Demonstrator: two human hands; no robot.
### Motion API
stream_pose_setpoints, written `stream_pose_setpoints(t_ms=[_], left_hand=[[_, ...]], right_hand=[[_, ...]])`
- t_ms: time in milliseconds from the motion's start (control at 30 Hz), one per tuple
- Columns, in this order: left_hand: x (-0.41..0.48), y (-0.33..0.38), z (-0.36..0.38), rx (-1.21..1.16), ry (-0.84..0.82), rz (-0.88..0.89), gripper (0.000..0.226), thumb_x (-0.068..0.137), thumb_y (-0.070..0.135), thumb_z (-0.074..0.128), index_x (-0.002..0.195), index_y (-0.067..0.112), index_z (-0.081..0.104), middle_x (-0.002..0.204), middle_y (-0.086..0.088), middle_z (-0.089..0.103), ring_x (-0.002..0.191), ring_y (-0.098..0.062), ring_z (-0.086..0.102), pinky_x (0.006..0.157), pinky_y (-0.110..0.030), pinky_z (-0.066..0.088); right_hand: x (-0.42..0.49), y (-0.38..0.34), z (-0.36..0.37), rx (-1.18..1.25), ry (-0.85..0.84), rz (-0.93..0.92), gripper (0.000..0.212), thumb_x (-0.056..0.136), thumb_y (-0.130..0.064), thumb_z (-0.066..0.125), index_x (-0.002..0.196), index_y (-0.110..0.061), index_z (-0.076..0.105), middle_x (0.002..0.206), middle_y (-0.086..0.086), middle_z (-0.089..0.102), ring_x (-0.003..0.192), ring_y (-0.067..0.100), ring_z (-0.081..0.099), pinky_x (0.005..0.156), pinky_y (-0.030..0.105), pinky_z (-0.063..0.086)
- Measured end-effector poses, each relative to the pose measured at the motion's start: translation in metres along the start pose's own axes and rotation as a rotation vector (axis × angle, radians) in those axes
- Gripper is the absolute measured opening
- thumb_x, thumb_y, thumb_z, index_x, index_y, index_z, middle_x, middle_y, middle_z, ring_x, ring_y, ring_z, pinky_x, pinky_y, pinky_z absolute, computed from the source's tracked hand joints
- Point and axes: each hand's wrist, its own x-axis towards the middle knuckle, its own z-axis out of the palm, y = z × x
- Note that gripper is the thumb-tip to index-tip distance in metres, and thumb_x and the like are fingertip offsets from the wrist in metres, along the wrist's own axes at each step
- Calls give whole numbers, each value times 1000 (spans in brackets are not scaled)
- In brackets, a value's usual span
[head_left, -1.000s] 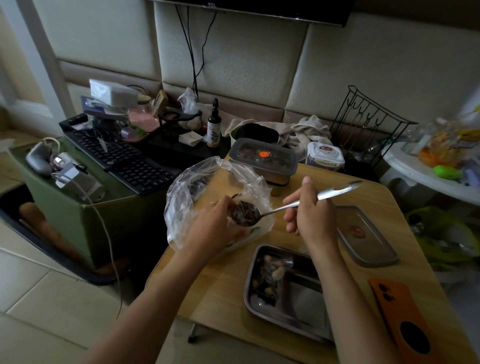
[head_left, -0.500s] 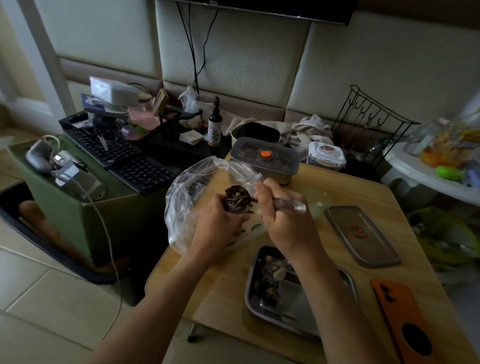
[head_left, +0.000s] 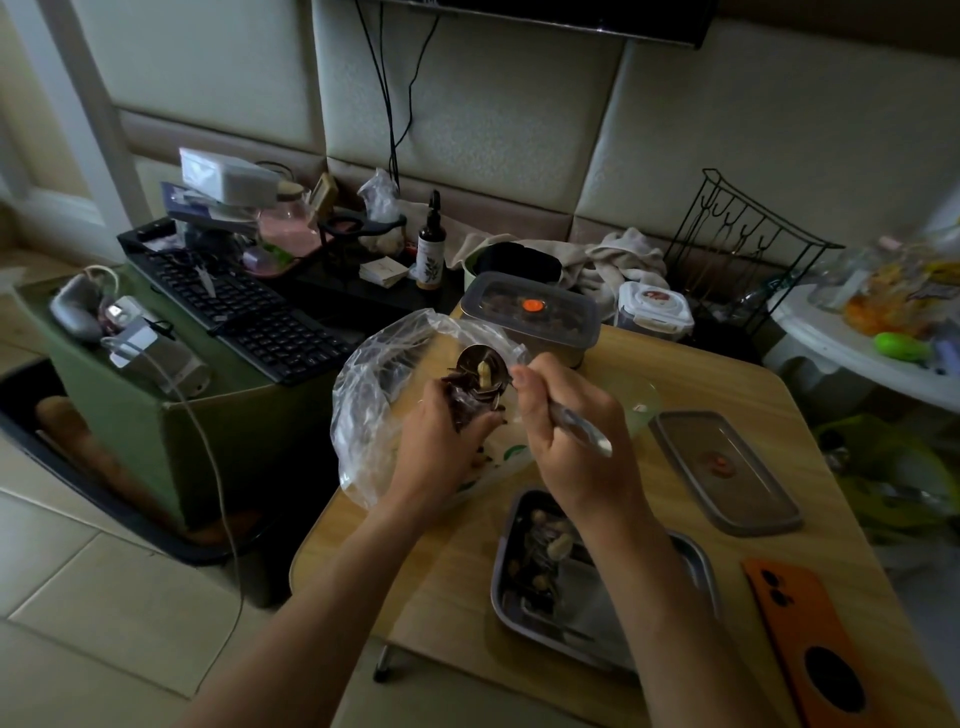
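One wide camera, worn on the person's head, looks forward and down from close above the near edge of the wooden table (head_left: 696, 374), toward the padded wall (head_left: 467, 130) beyond it.

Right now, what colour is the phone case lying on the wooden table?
The phone case is orange; the head view shows it.

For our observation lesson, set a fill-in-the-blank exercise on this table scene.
The right hand grips a shiny metal ____.
The left hand holds open a clear crinkled plastic ____.
The flat rectangular phone on the wooden table is ____.
Missing: spoon; bag; orange.
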Motion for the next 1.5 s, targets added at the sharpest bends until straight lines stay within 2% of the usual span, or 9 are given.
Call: stream_pose_setpoints(t_ms=[133, 233, 533, 767, 967, 1100, 1200, 1367, 1500], left_hand=[[1, -3, 0, -14, -11, -3, 50, 88, 42, 75, 123, 17, 50, 103, 4, 64, 88, -9, 63, 71, -21, 55], [1, -3, 0, -18, -21, -9, 50, 88, 42, 73, 124, 17, 49, 105, 2, 64, 90, -12, 64, 77, -32, 59], [0, -3, 0, 7, -52, 58, 47, 93, 43, 68, 125, 19, 43, 98, 8, 59, 86, -7, 61, 70, -22, 53], [0, -6, 0, 4, -80, 67, 49, 93, 43, 68, 128, 19, 44, 116, 2, 61, 101, -13, 61, 87, -35, 56], [-2, -6, -3, 69, -141, 25, 80, 85, 25, 81, 147, 16, 32, 137, -7, 57, 120, -21, 58, 101, -40, 52], [-5, -7, -3, 29, -100, -20, 71, 91, 20, 73, 148, 14, 31, 130, -8, 61, 110, -19, 62, 90, -33, 54], [-5, -6, -4, 38, -59, -30, 66, 90, 27, 75, 141, 12, 36, 125, -6, 56, 103, -18, 58, 82, -27, 48], [-6, -5, -4, -31, -7, -109, 82, 81, 48, 80, 140, 15, 35, 136, -1, 34, 114, -22, 56, 100, -39, 53], [-2, -3, -4, 47, -14, -112, 62, 83, 58, 75, 124, 17, 52, 135, -3, 37, 119, -18, 46, 97, -30, 44]], right_hand=[[-2, 1, 0, 3, -45, -15, 55, 111, -48, 33, 79, -9, 55, 67, -11, 42, 53, 8, 43, 44, 31, 41], [-2, -1, -2, 8, -22, -31, 54, 111, -47, 34, 79, -10, 56, 67, -13, 40, 54, 4, 40, 46, 22, 37], [-1, 0, -3, -30, 21, -45, 57, 111, -47, 34, 78, -7, 57, 69, -15, 39, 56, 0, 37, 52, 14, 31], [-2, 6, -6, 26, -84, -14, 54, 109, -51, 37, 79, -10, 56, 63, -16, 40, 50, 5, 42, 48, 13, 31], [-2, 7, -14, 234, -47, 256, 40, 104, -43, 56, 76, -15, 63, 58, -2, 62, 48, 14, 62, 44, 45, 51], [-3, 12, -22, 334, -40, 385, 30, 106, -34, 55, 88, -17, 70, 67, 2, 69, 51, 19, 66, 50, 42, 57], [-5, 11, -25, 320, -65, 350, 30, 109, -28, 50, 93, -15, 71, 68, 1, 68, 53, 16, 66, 51, 33, 54], [-1, 0, -30, 240, -75, 137, 32, 109, -23, 49, 92, -10, 72, 69, -5, 64, 59, 9, 63, 54, 26, 51], [-1, -5, -31, 169, -80, -21, 28, 107, -23, 52, 97, -8, 74, 82, -6, 65, 66, 3, 60, 60, 18, 48]])
